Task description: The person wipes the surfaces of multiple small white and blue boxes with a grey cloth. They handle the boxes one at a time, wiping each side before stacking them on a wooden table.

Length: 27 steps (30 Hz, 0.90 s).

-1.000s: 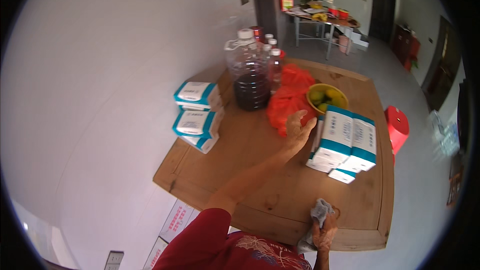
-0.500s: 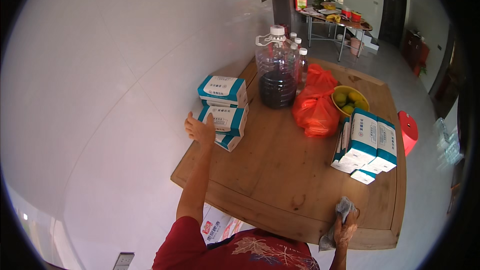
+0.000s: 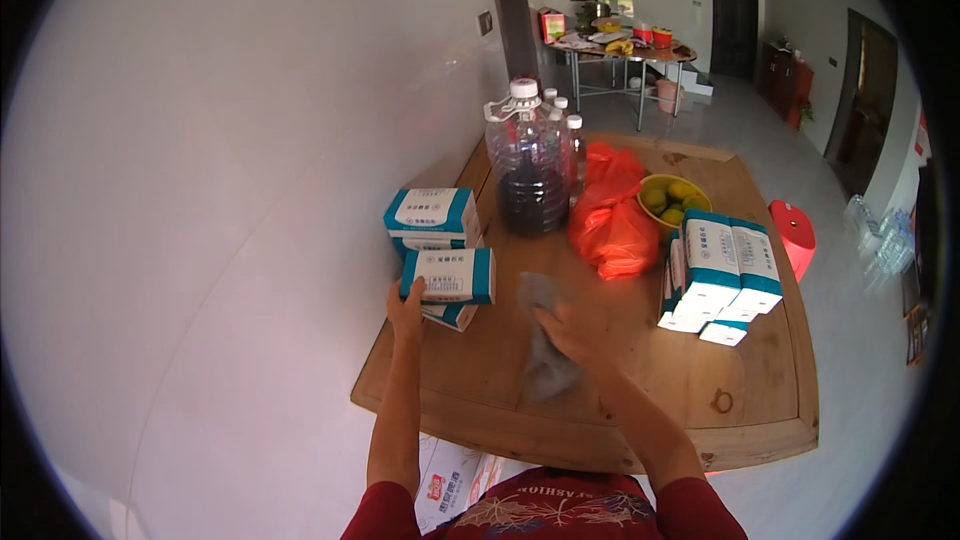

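My left hand [image 3: 405, 312] grips the left end of a white and teal tissue pack [image 3: 447, 275], thumb on the near side. That pack lies on top of another pack [image 3: 452, 316], which sticks out beneath it. Just beyond stands a second stack of tissue packs [image 3: 430, 210] along the wall side of the wooden table [image 3: 480, 380]. My right hand [image 3: 572, 332] is closed on a grey cloth [image 3: 545, 355], blurred by motion, which lies against the tabletop near the middle.
Farther back are a big handled jug of dark liquid [image 3: 532, 185], several bottles [image 3: 576, 145], a red plastic bag [image 3: 612, 225] and a yellow bowl of green fruit [image 3: 675, 202]. More tissue packs [image 3: 715, 260] are stacked at right. A red stool [image 3: 793, 238] stands beyond the right edge.
My right hand has carried the grey cloth from the near right corner to the table's middle. My left hand has closed on the top tissue pack, which sits slightly turned now. The view has shifted.
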Each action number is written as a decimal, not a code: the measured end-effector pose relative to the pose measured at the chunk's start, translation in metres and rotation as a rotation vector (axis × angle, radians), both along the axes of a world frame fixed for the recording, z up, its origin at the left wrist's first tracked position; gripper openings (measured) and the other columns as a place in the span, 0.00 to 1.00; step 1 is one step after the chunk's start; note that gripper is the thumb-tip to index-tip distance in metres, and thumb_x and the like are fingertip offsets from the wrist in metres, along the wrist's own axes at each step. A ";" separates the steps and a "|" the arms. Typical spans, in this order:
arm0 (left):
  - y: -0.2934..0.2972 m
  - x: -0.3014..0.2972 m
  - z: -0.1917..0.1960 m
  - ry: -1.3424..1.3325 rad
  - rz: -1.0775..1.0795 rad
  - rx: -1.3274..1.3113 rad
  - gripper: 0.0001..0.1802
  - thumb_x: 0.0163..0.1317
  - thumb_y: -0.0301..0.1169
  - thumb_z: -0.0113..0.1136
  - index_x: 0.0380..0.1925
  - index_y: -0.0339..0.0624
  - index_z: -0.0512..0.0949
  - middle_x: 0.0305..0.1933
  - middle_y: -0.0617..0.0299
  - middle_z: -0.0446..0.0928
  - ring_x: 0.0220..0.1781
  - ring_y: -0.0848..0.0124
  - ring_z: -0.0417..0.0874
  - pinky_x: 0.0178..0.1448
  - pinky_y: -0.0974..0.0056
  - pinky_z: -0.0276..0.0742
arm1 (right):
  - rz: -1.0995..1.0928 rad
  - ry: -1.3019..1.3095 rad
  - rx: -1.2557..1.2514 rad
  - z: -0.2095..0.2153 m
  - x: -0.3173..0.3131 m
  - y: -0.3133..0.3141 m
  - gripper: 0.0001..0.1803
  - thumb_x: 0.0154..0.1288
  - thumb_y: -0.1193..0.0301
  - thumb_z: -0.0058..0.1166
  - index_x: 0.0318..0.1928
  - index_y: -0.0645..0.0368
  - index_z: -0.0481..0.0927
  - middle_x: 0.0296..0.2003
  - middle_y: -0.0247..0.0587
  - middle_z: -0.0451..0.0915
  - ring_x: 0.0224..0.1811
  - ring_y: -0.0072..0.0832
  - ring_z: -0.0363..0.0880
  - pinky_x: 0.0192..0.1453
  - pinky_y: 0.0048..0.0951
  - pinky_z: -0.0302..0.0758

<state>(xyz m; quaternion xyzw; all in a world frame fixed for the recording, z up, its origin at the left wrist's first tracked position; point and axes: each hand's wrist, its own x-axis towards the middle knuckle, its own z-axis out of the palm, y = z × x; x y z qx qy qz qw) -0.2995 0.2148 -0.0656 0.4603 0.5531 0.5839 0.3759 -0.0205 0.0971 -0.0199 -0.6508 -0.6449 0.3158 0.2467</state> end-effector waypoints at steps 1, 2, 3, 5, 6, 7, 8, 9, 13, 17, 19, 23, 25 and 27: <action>0.001 -0.001 -0.006 -0.003 -0.034 0.010 0.31 0.57 0.38 0.62 0.55 0.27 0.68 0.49 0.51 0.74 0.48 0.65 0.74 0.52 0.64 0.70 | 0.065 0.068 0.070 0.003 -0.007 0.011 0.23 0.63 0.58 0.47 0.51 0.62 0.74 0.41 0.54 0.78 0.45 0.44 0.76 0.50 0.38 0.70; -0.003 0.003 -0.007 0.038 -0.040 0.025 0.31 0.58 0.36 0.61 0.57 0.29 0.66 0.48 0.51 0.74 0.48 0.64 0.74 0.53 0.65 0.69 | 0.132 0.138 0.134 0.004 -0.013 0.022 0.23 0.63 0.58 0.48 0.50 0.63 0.74 0.41 0.53 0.78 0.45 0.42 0.76 0.50 0.36 0.70; -0.009 0.014 -0.005 0.000 -0.038 0.087 0.30 0.58 0.35 0.61 0.57 0.30 0.65 0.47 0.51 0.74 0.47 0.65 0.74 0.51 0.65 0.70 | 0.039 0.247 0.321 -0.008 -0.030 0.029 0.21 0.62 0.60 0.50 0.50 0.63 0.74 0.40 0.54 0.77 0.45 0.44 0.76 0.49 0.37 0.70; -0.028 0.033 -0.002 -0.072 -0.025 0.193 0.29 0.58 0.33 0.62 0.56 0.30 0.64 0.46 0.52 0.74 0.44 0.67 0.75 0.47 0.66 0.73 | -0.054 0.470 0.429 -0.043 -0.034 0.042 0.20 0.60 0.64 0.52 0.49 0.63 0.74 0.40 0.54 0.77 0.45 0.42 0.76 0.48 0.37 0.71; -0.040 0.044 0.003 -0.104 -0.099 0.150 0.28 0.57 0.31 0.63 0.54 0.32 0.65 0.46 0.52 0.74 0.45 0.68 0.75 0.46 0.67 0.73 | -0.076 0.584 0.352 -0.065 -0.026 0.045 0.20 0.60 0.65 0.52 0.49 0.64 0.74 0.41 0.52 0.77 0.45 0.40 0.76 0.49 0.37 0.70; -0.055 0.050 0.008 -0.134 -0.161 0.105 0.27 0.56 0.29 0.64 0.53 0.33 0.65 0.47 0.52 0.73 0.45 0.69 0.75 0.45 0.68 0.74 | -0.090 0.703 0.271 -0.081 -0.020 0.042 0.20 0.60 0.66 0.53 0.50 0.64 0.74 0.41 0.51 0.78 0.46 0.38 0.75 0.49 0.36 0.70; -0.067 0.051 0.011 -0.162 -0.201 0.061 0.26 0.55 0.27 0.65 0.51 0.34 0.66 0.47 0.51 0.73 0.45 0.70 0.75 0.43 0.69 0.75 | -0.121 0.711 0.204 -0.082 -0.020 0.029 0.20 0.60 0.66 0.53 0.50 0.64 0.74 0.41 0.49 0.78 0.46 0.36 0.75 0.49 0.36 0.70; -0.079 0.053 0.007 -0.146 -0.225 0.050 0.26 0.54 0.27 0.65 0.51 0.34 0.65 0.48 0.51 0.72 0.45 0.71 0.76 0.43 0.69 0.75 | -0.156 0.720 0.139 -0.082 -0.013 0.010 0.21 0.60 0.66 0.53 0.51 0.64 0.73 0.41 0.47 0.78 0.45 0.34 0.75 0.50 0.35 0.70; -0.139 0.084 0.005 -0.164 -0.487 -0.082 0.31 0.52 0.25 0.66 0.53 0.32 0.62 0.50 0.52 0.71 0.48 0.68 0.76 0.49 0.67 0.76 | -0.296 0.454 0.130 -0.056 0.033 -0.088 0.20 0.61 0.67 0.54 0.51 0.64 0.73 0.39 0.42 0.78 0.42 0.29 0.75 0.48 0.32 0.72; -0.180 0.129 0.009 -0.295 -0.919 -0.303 0.33 0.52 0.24 0.65 0.56 0.31 0.61 0.51 0.53 0.71 0.52 0.66 0.75 0.55 0.63 0.74 | -0.388 0.605 0.225 -0.055 0.082 -0.177 0.19 0.61 0.71 0.53 0.53 0.61 0.74 0.40 0.42 0.80 0.40 0.26 0.77 0.45 0.30 0.74; -0.192 0.151 0.003 -0.353 -1.014 -0.410 0.33 0.52 0.24 0.65 0.56 0.32 0.61 0.52 0.53 0.71 0.54 0.66 0.75 0.57 0.62 0.73 | -0.477 0.522 0.233 -0.044 0.090 -0.206 0.19 0.61 0.72 0.53 0.53 0.60 0.74 0.40 0.44 0.81 0.39 0.27 0.78 0.46 0.30 0.74; -0.206 0.185 -0.017 -0.515 -1.062 -0.551 0.32 0.53 0.24 0.64 0.56 0.33 0.60 0.52 0.53 0.71 0.54 0.66 0.74 0.59 0.61 0.72 | -0.690 0.101 0.364 -0.047 0.098 -0.234 0.23 0.56 0.74 0.55 0.55 0.60 0.73 0.42 0.50 0.78 0.45 0.41 0.77 0.50 0.38 0.74; -0.214 0.197 -0.023 -0.529 -1.085 -0.521 0.33 0.53 0.23 0.64 0.57 0.36 0.59 0.53 0.54 0.71 0.55 0.66 0.74 0.60 0.61 0.71 | -0.780 -0.401 0.572 -0.042 0.088 -0.234 0.27 0.52 0.74 0.56 0.56 0.60 0.72 0.44 0.52 0.75 0.49 0.49 0.74 0.51 0.42 0.73; -0.221 0.209 -0.021 -0.521 -1.123 -0.413 0.35 0.52 0.22 0.64 0.58 0.38 0.58 0.54 0.55 0.70 0.57 0.65 0.73 0.60 0.61 0.71 | -0.753 -0.467 0.582 -0.035 0.078 -0.232 0.31 0.48 0.71 0.60 0.57 0.57 0.72 0.44 0.55 0.73 0.48 0.51 0.72 0.50 0.45 0.74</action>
